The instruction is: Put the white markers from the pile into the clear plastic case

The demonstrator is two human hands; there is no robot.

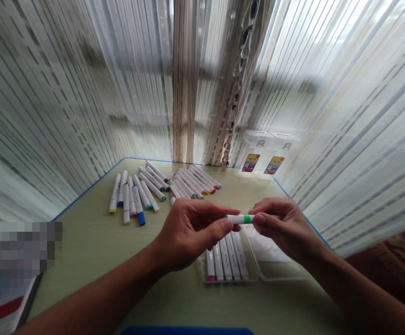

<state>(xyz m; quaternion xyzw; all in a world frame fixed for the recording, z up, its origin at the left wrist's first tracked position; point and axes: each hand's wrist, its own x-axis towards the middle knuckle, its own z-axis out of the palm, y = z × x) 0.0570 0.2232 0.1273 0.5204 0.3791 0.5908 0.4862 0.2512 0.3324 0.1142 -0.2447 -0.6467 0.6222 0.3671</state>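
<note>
Between my two hands a white marker with green bands lies level above the table. My left hand pinches its left end between thumb and fingers. My right hand closes on the other end, where the fingers cover the tip. Below them sits an open clear plastic case, partly hidden by my left hand. Several white markers lie side by side in its left half. A pale sheet shows in the right half.
Loose white markers with coloured ends lie in a left group and a middle group farther back. Two clear cases with yellow labels stand at the table's back right. String curtains hang around the blue-edged table.
</note>
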